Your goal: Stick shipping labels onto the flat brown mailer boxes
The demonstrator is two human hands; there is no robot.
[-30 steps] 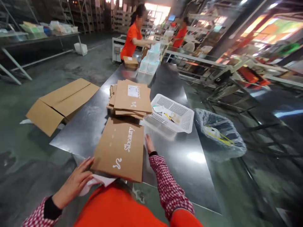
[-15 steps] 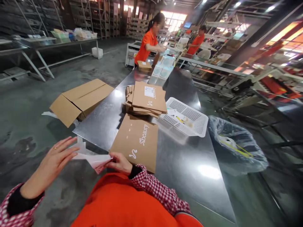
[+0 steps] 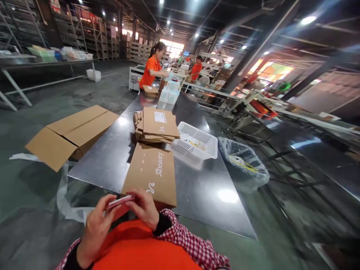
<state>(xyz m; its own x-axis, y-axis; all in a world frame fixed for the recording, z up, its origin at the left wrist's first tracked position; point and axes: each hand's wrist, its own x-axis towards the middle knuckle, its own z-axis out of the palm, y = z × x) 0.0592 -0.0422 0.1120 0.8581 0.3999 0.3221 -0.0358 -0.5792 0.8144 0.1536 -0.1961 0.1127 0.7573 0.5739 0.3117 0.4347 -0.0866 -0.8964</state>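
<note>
Close to my body, my left hand [image 3: 98,221] and my right hand [image 3: 143,206] pinch a thin pink-and-white item [image 3: 120,201] between them, one at each end. What is printed on it is too small to make out. Just beyond my right hand, a brown cardboard box [image 3: 153,172] with white "beauty" lettering lies at the near edge of the metal table [image 3: 202,195]. Behind that box is a stack of flat cardboard boxes [image 3: 159,125], the top one bearing a white label.
Right of the stack sits a white perforated basket [image 3: 210,144]; a plastic-lined bin [image 3: 247,168] stands beyond the table's right edge. An open carton [image 3: 75,131] and a white strip [image 3: 66,202] are at the left. Two people in orange work farther back.
My left hand has moved right and closed on the pink-and-white item. The white strip has left my hands and hangs at the left. The view has turned right and tilted up.
</note>
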